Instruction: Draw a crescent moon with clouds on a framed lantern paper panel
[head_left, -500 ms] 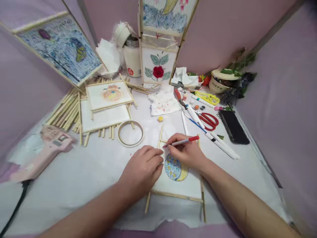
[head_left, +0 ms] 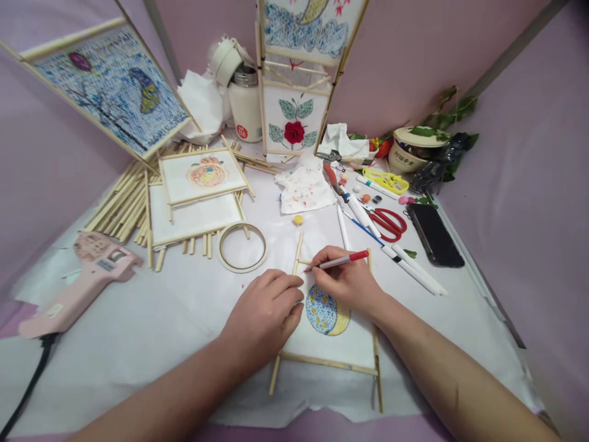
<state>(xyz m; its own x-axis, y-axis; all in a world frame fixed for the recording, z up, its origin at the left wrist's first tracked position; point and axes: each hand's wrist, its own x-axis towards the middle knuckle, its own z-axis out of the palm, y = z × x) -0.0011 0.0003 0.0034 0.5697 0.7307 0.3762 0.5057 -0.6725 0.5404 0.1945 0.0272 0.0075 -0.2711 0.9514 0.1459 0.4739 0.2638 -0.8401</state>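
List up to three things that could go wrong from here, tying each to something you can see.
1. The right hand covers part of the moon drawing; if that ink is wet, which I can't tell, it might smear.
2. The red-ended pen points down close to the left hand, so a slip could mark its fingers.
3. The flask stands open beside the rose picture; a knock might spill any contents.

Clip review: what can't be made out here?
Head view: whether the pen touches the paper, too small to tell.
Head view: part of the round drawing, covered by the right hand.
Head view: middle of the near frame's left bar, hidden by the left hand.
Head view: top of upper picture, cut off by upper edge.
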